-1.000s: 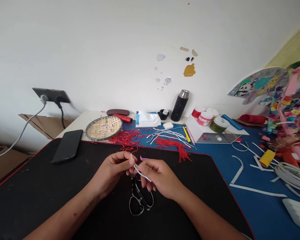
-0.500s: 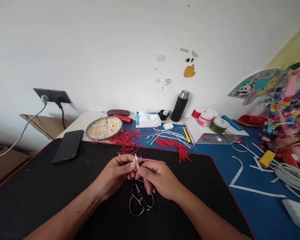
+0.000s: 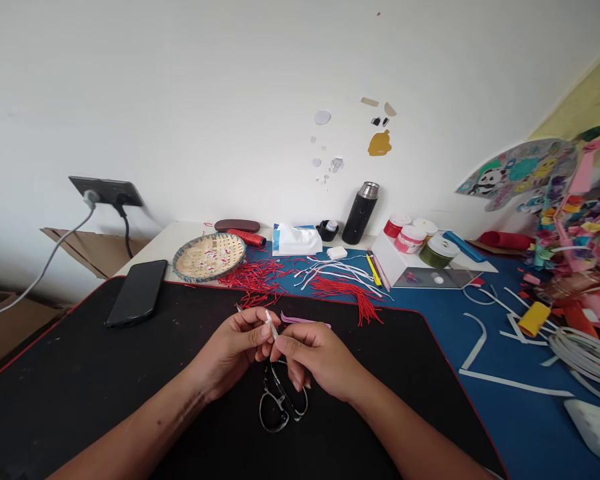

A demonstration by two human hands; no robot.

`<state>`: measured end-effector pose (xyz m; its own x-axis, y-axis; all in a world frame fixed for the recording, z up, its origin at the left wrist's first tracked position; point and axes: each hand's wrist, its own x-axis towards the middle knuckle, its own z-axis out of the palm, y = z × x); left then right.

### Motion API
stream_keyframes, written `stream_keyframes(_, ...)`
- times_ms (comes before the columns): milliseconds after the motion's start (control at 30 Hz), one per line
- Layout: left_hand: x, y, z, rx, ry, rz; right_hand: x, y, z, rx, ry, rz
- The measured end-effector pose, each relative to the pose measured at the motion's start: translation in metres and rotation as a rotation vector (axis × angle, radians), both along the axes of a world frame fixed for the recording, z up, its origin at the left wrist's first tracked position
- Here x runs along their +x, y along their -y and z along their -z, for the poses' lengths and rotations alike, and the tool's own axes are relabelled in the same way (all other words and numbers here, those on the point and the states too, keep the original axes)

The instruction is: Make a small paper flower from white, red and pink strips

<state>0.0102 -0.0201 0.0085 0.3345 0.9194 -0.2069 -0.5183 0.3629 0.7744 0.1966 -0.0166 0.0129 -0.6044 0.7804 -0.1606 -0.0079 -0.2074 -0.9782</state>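
Observation:
A small, slim white piece, perhaps folded cord or strip, is pinched between both hands above the black mat. My left hand grips it with thumb and forefinger, its tip poking up above them. At its lower end, the thumb and fingers of my right hand close on the same piece. Scissors lie on the mat beneath, their handles toward me and their middle covered by my hands. Just beyond my right hand rest purple tweezers.
Bundles of red cord and white cord lie behind the mat. A woven basket and a phone are on the left. A black flask and lidded jars stand at the back, with white strips on the right.
The white piece has turned slightly, its upper tip now leaning a little further left. Both hands keep nearly the same place and grip.

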Motion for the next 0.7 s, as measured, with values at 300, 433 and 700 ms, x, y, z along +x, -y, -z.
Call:
stream_keyframes(300, 0.0029, -0.0008, -0.0019, 0.001, -0.044, -0.006, 0.0, -0.0005, -0.0018, 0.076, 0.071, 0.037)
stream_keyframes(433, 0.002, -0.0005, -0.0023, -0.011, -0.051, 0.007, -0.0002, -0.0002, -0.0008, 0.074, 0.053, 0.045)
stream_keyframes(700, 0.005, 0.0012, -0.0026, 0.075, -0.14, -0.106, -0.0017, 0.0, -0.0011, 0.115, 0.07, 0.102)
